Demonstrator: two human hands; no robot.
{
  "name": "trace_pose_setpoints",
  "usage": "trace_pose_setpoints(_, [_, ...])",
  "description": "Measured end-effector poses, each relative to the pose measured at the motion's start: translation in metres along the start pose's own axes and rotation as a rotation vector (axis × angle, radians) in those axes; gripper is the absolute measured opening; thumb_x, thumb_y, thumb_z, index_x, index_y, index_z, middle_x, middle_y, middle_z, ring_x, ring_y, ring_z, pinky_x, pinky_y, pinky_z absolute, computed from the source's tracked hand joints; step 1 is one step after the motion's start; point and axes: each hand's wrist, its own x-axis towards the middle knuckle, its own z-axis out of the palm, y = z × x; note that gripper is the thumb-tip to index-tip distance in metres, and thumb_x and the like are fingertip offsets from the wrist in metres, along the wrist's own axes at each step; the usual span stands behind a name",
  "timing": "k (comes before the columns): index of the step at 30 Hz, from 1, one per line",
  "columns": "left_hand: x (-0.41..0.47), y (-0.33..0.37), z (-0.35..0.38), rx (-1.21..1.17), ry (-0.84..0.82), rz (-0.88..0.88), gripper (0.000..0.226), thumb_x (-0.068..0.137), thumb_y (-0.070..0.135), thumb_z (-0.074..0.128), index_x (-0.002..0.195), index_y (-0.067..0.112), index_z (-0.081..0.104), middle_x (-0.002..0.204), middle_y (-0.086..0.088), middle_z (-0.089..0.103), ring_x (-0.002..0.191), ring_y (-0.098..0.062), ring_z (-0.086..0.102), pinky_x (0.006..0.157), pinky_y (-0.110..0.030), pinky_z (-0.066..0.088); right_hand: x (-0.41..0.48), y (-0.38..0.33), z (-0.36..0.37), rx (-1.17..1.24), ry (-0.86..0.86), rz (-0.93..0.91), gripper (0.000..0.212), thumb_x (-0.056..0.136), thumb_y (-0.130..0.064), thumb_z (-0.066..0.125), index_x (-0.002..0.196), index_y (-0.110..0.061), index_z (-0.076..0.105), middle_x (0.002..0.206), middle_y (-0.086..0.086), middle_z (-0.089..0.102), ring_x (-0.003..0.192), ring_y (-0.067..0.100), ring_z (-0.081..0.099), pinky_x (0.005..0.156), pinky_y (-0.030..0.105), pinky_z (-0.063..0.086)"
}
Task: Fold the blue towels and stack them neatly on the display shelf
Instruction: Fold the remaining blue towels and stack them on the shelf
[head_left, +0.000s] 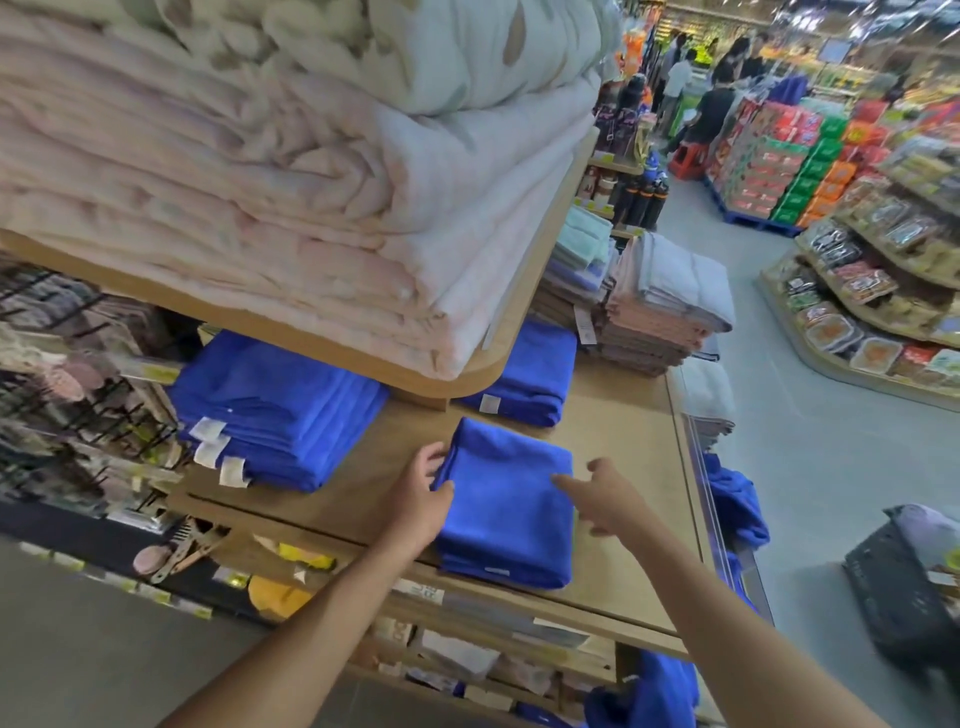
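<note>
A folded blue towel (506, 506) lies on the wooden display shelf (634, 499) in front of me. My left hand (421, 496) grips its left edge, thumb on top and fingers tucked at the side. My right hand (605, 493) hovers at the towel's right edge with fingers spread and holds nothing. A stack of folded blue towels (270, 410) with white tags sits to the left. A second blue stack (524, 379) rests behind, partly under the upper shelf. Loose blue towels (735, 501) hang off the shelf's right side, and more blue cloth (654, 696) lies below.
An upper shelf (467, 374) loaded with pink and white blankets (270, 171) overhangs the work area. Pink and grey towel stacks (670, 301) stand at the back right. A dark basket (904, 587) sits on the aisle floor at right. People stand far down the aisle.
</note>
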Motion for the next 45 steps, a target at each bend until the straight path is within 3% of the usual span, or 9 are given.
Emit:
trace_pose_setpoints(4, [-0.002, 0.011, -0.007, 0.181, 0.020, -0.001, 0.060, 0.088, 0.009, 0.070, 0.142, 0.024, 0.046, 0.104, 0.014, 0.064, 0.097, -0.014, 0.066, 0.089, -0.034, 0.054, -0.003, 0.014, 0.014, 0.082, -0.097, 0.066, 0.054, 0.082, -0.050, 0.075, 0.114, -0.018, 0.047, 0.095, 0.006, 0.067, 0.073, 0.025, 0.073, 0.064, 0.040, 0.063])
trace_pose_setpoints(9, [-0.015, 0.032, -0.008, -0.201, -0.186, -0.208, 0.062, 0.091, 0.002, 0.065, 0.142, 0.031, 0.043, 0.115, 0.000, 0.065, 0.089, -0.016, 0.073, 0.067, -0.034, 0.061, -0.007, 0.025, 0.015, 0.384, -0.122, 0.100, 0.047, 0.089, -0.030, 0.077, 0.128, -0.016, 0.055, 0.094, 0.006, 0.071, 0.055, 0.017, 0.072, 0.046, 0.026, 0.054])
trace_pose_setpoints(13, [-0.021, 0.006, -0.023, 0.563, -0.168, -0.033, 0.068, 0.091, 0.030, 0.061, 0.153, 0.029, 0.031, 0.129, 0.012, 0.056, 0.105, -0.013, 0.062, 0.090, -0.035, 0.052, -0.014, 0.028, 0.012, 0.336, -0.119, 0.103, 0.044, 0.085, -0.049, 0.075, 0.116, -0.022, 0.060, 0.096, 0.006, 0.071, 0.069, 0.021, 0.074, 0.052, 0.026, 0.056])
trace_pose_setpoints(21, [0.000, -0.006, -0.004, 0.737, -0.068, 0.218, 0.066, 0.092, 0.043, 0.062, 0.151, 0.024, 0.039, 0.146, 0.004, 0.051, 0.131, -0.018, 0.050, 0.106, -0.037, 0.045, -0.023, -0.001, 0.029, 0.508, -0.114, 0.018, 0.042, 0.075, -0.039, 0.087, 0.104, -0.016, 0.066, 0.101, 0.003, 0.074, 0.092, 0.022, 0.072, 0.075, 0.036, 0.059])
trace_pose_setpoints(26, [0.005, 0.003, 0.005, 0.043, -0.060, 0.155, 0.068, 0.085, 0.011, 0.079, 0.142, 0.022, 0.045, 0.133, 0.007, 0.058, 0.126, -0.013, 0.057, 0.105, -0.031, 0.048, -0.040, -0.004, 0.024, 0.670, -0.071, -0.236, 0.031, 0.083, -0.004, 0.074, 0.106, -0.023, 0.070, 0.098, -0.003, 0.078, 0.092, 0.015, 0.074, 0.070, 0.024, 0.057])
trace_pose_setpoints(29, [0.004, 0.017, 0.010, -0.318, -0.165, 0.047, 0.056, 0.085, 0.028, 0.081, 0.135, 0.030, 0.057, 0.134, 0.006, 0.065, 0.128, -0.015, 0.059, 0.100, -0.035, 0.050, -0.045, -0.007, 0.002, 0.724, -0.070, -0.371, 0.032, 0.080, -0.009, 0.075, 0.109, -0.021, 0.070, 0.102, -0.003, 0.078, 0.099, 0.015, 0.074, 0.080, 0.032, 0.058])
trace_pose_setpoints(35, [0.008, 0.043, 0.028, -0.462, -0.601, -0.355, 0.038, 0.085, 0.053, 0.076, 0.116, 0.031, 0.076, 0.128, -0.001, 0.071, 0.117, -0.019, 0.068, 0.084, -0.030, 0.059, -0.017, -0.009, -0.047, 0.857, -0.212, -0.343, 0.035, 0.080, -0.016, 0.076, 0.113, -0.022, 0.071, 0.111, 0.003, 0.078, 0.104, 0.021, 0.074, 0.086, 0.038, 0.058])
trace_pose_setpoints(41, [0.041, 0.093, 0.053, -0.412, -0.443, -0.264, 0.036, 0.089, 0.015, 0.074, 0.123, 0.009, 0.066, 0.120, -0.012, 0.073, 0.104, -0.024, 0.073, 0.080, -0.031, 0.060, 0.035, -0.033, -0.076, 0.980, -0.261, -0.257, 0.036, 0.083, -0.009, 0.074, 0.117, -0.021, 0.070, 0.113, 0.006, 0.077, 0.105, 0.026, 0.074, 0.079, 0.037, 0.061])
trace_pose_setpoints(45, [0.095, 0.155, 0.051, -0.528, -0.302, -0.132, 0.028, 0.091, 0.021, 0.071, 0.118, 0.016, 0.067, 0.117, -0.009, 0.073, 0.102, -0.025, 0.070, 0.078, -0.032, 0.059, 0.080, -0.097, -0.111, 1.137, -0.248, -0.315, 0.046, 0.079, -0.012, 0.079, 0.124, -0.016, 0.066, 0.112, 0.010, 0.077, 0.101, 0.027, 0.076, 0.074, 0.037, 0.062])
